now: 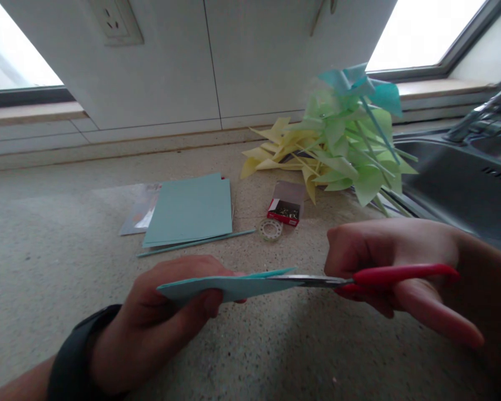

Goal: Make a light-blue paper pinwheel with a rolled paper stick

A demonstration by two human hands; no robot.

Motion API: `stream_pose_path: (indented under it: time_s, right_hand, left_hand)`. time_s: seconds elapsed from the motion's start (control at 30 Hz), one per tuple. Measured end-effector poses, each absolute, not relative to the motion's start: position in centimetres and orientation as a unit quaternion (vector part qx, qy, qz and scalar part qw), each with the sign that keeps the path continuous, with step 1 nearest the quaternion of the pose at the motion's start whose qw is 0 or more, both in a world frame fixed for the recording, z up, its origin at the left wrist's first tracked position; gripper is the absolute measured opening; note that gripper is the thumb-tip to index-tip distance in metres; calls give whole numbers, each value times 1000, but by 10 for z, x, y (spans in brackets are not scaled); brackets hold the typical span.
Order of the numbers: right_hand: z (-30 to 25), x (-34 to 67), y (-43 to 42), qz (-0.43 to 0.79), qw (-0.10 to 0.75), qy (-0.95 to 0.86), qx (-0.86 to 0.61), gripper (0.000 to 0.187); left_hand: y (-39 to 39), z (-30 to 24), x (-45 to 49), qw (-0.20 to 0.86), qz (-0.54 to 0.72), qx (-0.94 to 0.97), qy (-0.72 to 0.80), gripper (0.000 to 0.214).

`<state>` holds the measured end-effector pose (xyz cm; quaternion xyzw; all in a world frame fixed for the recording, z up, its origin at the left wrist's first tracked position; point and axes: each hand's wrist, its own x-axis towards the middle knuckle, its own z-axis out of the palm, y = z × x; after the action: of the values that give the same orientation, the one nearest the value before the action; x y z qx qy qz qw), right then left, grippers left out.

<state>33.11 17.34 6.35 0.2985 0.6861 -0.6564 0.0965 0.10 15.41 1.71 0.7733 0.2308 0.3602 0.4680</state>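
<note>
teal paper (pixel 217 288) (scissors (pixel 384 277) red-handled)

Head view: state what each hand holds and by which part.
Left hand pinches the teal paper sheet at its left end; right hand grips the scissors by their red handles.

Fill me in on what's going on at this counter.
A person is cutting a blue paper sheet with red-handled scissors. The left hand pinches the sheet above the counter; the right hand works the scissors, blades into the sheet's edge. Behind lie a stack of blue paper, a tape roll, a red box and a pile of paper pinwheels beside the sink.
</note>
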Motion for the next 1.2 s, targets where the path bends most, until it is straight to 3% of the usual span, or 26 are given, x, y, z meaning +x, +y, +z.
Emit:
stream_pose_path:
  time_s: [0.27, 0.6, 0.8, 1.07, 1.2]
  right_hand:
    - [65, 329, 172, -683, 106, 651, 314, 76]
    - [69, 314, 147, -710, -5, 594, 377, 82]
    - [67, 317, 165, -720, 79, 625, 293, 78]
    - [59, 326, 171, -717, 83, 633, 280, 67]
    - [64, 318, 171, -733, 93, 608, 292, 72]
  left_hand:
    - [155, 19, 3, 453, 375, 778, 222, 17]
    - [155, 28, 7, 444, 343, 804, 197, 19]
    - [154, 25, 7, 450, 361, 790, 207, 17]
    - [153, 23, 7, 461, 370, 781, 202, 17]
    - [154, 24, 7, 449, 368, 790, 199, 20]
